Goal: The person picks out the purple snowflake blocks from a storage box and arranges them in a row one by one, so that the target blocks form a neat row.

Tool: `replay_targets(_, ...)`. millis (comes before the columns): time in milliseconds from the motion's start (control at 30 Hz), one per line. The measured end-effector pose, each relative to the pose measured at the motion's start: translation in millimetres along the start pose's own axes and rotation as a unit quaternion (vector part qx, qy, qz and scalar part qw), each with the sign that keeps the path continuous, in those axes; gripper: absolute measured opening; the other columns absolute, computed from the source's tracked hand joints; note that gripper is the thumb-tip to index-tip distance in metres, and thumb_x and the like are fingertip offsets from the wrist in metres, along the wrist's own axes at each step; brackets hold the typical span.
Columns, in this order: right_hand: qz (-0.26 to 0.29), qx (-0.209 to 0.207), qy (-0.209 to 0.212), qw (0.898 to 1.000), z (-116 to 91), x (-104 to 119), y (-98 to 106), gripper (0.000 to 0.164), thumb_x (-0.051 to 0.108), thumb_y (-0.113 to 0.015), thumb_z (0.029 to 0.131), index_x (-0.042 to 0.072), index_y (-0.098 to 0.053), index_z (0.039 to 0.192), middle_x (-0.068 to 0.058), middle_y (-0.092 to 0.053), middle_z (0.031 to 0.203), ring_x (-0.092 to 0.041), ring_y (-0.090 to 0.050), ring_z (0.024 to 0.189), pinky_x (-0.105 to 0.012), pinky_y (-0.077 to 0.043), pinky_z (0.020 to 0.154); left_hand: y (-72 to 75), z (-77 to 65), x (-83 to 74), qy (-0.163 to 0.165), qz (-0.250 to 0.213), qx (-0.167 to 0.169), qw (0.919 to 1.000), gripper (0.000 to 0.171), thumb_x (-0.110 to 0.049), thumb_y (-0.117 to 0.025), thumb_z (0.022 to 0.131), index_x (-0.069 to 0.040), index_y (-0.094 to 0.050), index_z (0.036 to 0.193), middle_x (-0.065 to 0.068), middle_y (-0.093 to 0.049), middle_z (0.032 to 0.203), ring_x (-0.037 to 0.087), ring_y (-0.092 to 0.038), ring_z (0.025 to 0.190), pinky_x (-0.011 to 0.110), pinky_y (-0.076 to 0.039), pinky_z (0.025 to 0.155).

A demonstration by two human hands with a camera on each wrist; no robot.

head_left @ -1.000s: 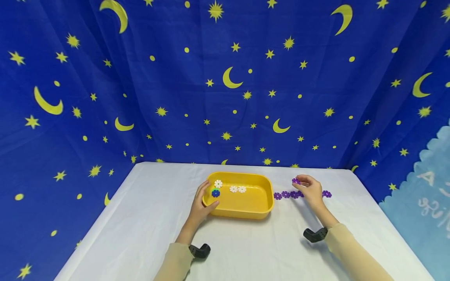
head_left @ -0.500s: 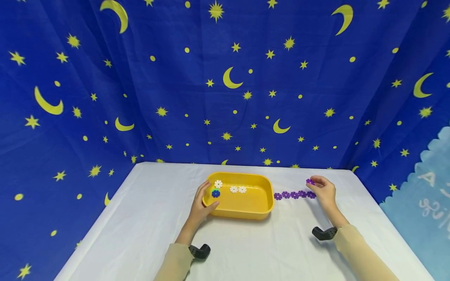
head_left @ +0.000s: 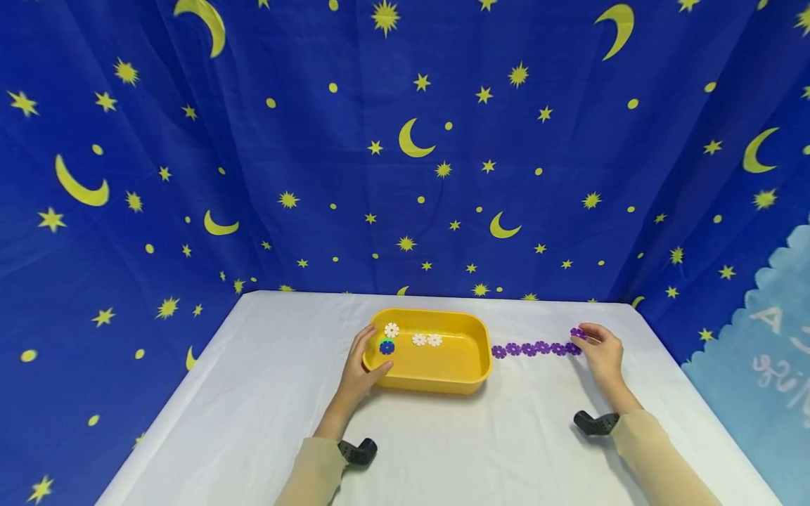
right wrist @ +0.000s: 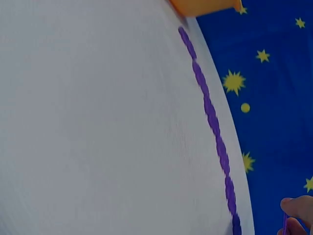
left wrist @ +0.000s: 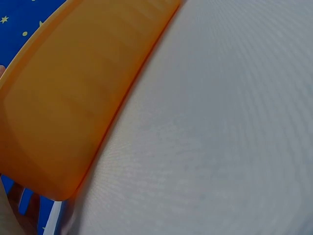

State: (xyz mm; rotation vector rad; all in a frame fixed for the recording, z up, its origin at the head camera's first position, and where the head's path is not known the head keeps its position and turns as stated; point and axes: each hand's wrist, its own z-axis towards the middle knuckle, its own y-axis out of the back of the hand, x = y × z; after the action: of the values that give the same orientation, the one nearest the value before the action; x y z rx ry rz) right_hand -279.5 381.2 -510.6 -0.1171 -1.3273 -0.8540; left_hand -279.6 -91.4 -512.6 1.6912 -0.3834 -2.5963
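Observation:
In the head view my left hand (head_left: 358, 367) grips the left end of a yellow plastic tray (head_left: 436, 385), its thumb over the front corner. The tray's outer wall (left wrist: 73, 103) fills the upper left of the left wrist view. Between right thumb and fingers, my right hand (head_left: 602, 350) pinches a purple flower-shaped disc (head_left: 577, 333). It is just above the right end of a row of several purple flower discs (head_left: 528, 349) lying on the table. The right wrist view shows this row edge-on (right wrist: 210, 112), with the pinched disc (right wrist: 285, 221) at the lower right, mostly hidden.
Inside the tray lie white flower discs (head_left: 419, 340) and a blue one (head_left: 387, 347) overlapping a green one. A white cloth covers the table (head_left: 468, 450). Behind it hangs a blue curtain (head_left: 354, 176) with yellow moons and stars.
My right hand has moved rightward along the row with the purple disc, then lowered toward the row's right end. My left hand stays at the tray.

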Motion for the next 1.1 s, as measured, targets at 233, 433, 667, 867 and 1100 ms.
replay_targets(233, -0.029, -0.022, 0.004, 0.999, 5.8, -14.7, 7.4, 0.033, 0.0, -0.071, 0.08, -0.006, -0.064, 0.111, -0.016, -0.068, 0.102, 0.018, -0.048, 0.074, 0.005, -0.04, 0.069, 0.5, -0.1, 1.3, -0.007, 0.001, -0.005, 1.0, 0.071, -0.008, -0.072, 0.078, 0.007, -0.039, 0.14, 0.024, -0.029, 0.152, 0.041, -0.022, 0.143, 0.059, -0.014, 0.119)
replay_targets(433, -0.034, -0.038, 0.008, 0.999, 9.6, -26.0, 12.4, 0.031, -0.003, -0.069, 0.08, -0.008, -0.064, 0.11, -0.016, -0.069, 0.099, 0.021, -0.046, 0.071, 0.006, -0.04, 0.067, 0.3, 0.2, 2.8, -0.009, 0.001, -0.004, 1.0, 0.071, -0.008, -0.072, 0.079, 0.007, -0.039, 0.14, 0.023, -0.03, 0.152, 0.04, -0.023, 0.143, 0.058, -0.014, 0.119)
replay_targets(667, -0.02, -0.046, 0.007, 0.999, 12.5, -36.5, 17.5, 0.034, -0.006, -0.069, 0.079, -0.01, -0.062, 0.112, 0.004, -0.068, 0.089, 0.022, -0.048, 0.069, 0.006, -0.041, 0.066, -0.1, 0.7, 3.8, -0.009, 0.002, -0.005, 0.9999, 0.072, -0.008, -0.072, 0.078, 0.006, -0.039, 0.14, 0.022, -0.031, 0.152, 0.04, -0.023, 0.143, 0.057, -0.014, 0.119)
replay_targets(867, -0.053, -0.036, -0.004, 0.998, 13.3, -40.3, 21.9, 0.038, -0.006, -0.067, 0.081, -0.011, -0.059, 0.118, -0.033, -0.062, 0.115, 0.026, -0.042, 0.068, 0.007, -0.038, 0.067, -0.7, 0.0, 0.9, -0.005, 0.0, -0.005, 1.0, 0.071, -0.006, -0.072, 0.078, 0.008, -0.039, 0.14, 0.023, -0.03, 0.152, 0.041, -0.023, 0.143, 0.058, -0.014, 0.119)
replay_targets(1100, -0.048, -0.044, -0.003, 0.998, 13.2, -42.9, 24.3, 0.04, -0.009, -0.069, 0.078, -0.013, -0.059, 0.116, -0.001, -0.07, 0.09, 0.026, -0.043, 0.068, 0.008, -0.038, 0.067, 0.0, -0.3, -2.1, 0.002, -0.002, -0.001, 1.0, 0.071, -0.007, -0.071, 0.079, 0.007, -0.038, 0.14, 0.023, -0.029, 0.152, 0.041, -0.021, 0.144, 0.058, -0.014, 0.119)
